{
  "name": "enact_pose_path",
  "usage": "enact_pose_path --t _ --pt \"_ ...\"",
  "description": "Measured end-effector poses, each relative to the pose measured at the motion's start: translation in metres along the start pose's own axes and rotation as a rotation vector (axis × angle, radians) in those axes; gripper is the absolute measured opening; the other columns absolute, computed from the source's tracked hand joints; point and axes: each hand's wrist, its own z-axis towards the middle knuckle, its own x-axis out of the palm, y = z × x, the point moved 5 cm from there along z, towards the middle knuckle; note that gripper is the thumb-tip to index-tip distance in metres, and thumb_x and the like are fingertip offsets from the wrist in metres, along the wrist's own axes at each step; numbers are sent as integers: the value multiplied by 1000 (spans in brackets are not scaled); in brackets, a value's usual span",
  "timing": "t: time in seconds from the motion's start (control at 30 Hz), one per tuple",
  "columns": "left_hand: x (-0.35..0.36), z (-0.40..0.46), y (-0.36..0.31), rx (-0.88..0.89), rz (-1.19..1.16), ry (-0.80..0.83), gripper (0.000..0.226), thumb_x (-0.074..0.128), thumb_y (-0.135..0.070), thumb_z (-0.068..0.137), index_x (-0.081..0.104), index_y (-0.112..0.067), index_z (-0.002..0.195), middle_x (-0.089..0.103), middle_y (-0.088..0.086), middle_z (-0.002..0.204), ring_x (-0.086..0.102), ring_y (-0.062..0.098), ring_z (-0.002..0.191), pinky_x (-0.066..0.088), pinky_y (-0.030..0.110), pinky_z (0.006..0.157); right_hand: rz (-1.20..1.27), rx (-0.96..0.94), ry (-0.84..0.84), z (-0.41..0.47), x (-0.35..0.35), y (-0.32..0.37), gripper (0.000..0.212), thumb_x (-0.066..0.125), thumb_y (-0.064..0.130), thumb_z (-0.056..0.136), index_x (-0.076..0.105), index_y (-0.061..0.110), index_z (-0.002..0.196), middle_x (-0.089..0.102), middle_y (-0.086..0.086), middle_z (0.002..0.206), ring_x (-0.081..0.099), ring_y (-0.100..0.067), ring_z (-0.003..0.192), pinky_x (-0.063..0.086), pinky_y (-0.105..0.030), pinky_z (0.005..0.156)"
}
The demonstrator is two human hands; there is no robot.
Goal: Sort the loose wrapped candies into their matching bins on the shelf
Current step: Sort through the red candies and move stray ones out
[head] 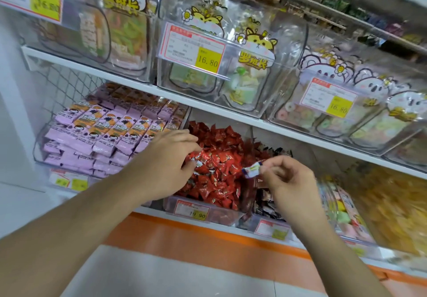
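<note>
Right hand pinches a small white-and-blue wrapped candy between thumb and fingertips, held in the air just over the right edge of the red-candy bin. It's a stray: nothing else in that bin looks like it.

Left hand is down in the red candies, fingers curled into the pile. Looks like it's pinching a wrapper, possibly a pale one near the fingertips, but I can't tell for sure; too much blur.

How to do this step well:
- Match the white-and-blue wrapper before you move. The dark-wrapper bin right beside it is not a match, judging by colour. The pink bars to the left aren't either.
- Likely candidates are the clear bins on the upper shelf or the mixed pastel bin further right. Check them up close; the contents are too blurred from here.
- Keep the pinch on the wrapper's twisted end firm. It's light and slick, and if it drops into the red pile you're digging again.
- With the left hand, lift one piece at a time; don't drag red ones over the bin's front lip.
</note>
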Motion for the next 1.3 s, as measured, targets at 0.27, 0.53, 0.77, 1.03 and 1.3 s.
enact_pose_path --t 0.27,0.53,0.77,1.03,1.3 --pt "-7 -1 3 -24 13 -28 30 62 -28 98 68 -28 128 58 -12 141 40 10 142 18 32 120 -311 76 -175 -9 -54 -37 11 64 29 99 69 38 104 74 17 101 72 -8 81 57 -36 69" --pt "-8 1 6 -16 23 -35 32 62 -26 99 67 -26 131 59 -11 141 41 10 141 17 28 118 -392 -227 29 7 27 23 19 68 20 96 74 34 107 72 25 101 64 7 93 43 -3 79" --pt "-5 -1 13 -26 1 -46 34 62 -29 98 66 -26 132 58 -10 141 39 11 142 14 28 119 -578 -123 325 56 116 -6 25 61 6 94 77 24 97 74 9 91 66 -5 81 54 -13 77" --pt "-3 0 17 -17 -17 -45 33 60 -30 100 64 -26 133 56 -13 141 36 7 141 8 20 114 -702 -36 303 65 125 -27 29 59 4 81 75 28 82 72 9 81 69 -13 79 63 -37 76" --pt "-4 0 14 -20 0 -42 33 62 -30 99 65 -27 132 57 -13 141 38 9 141 13 27 117 -438 -168 72 29 70 16 19 68 17 95 77 33 100 73 21 87 60 1 57 45 -10 54"
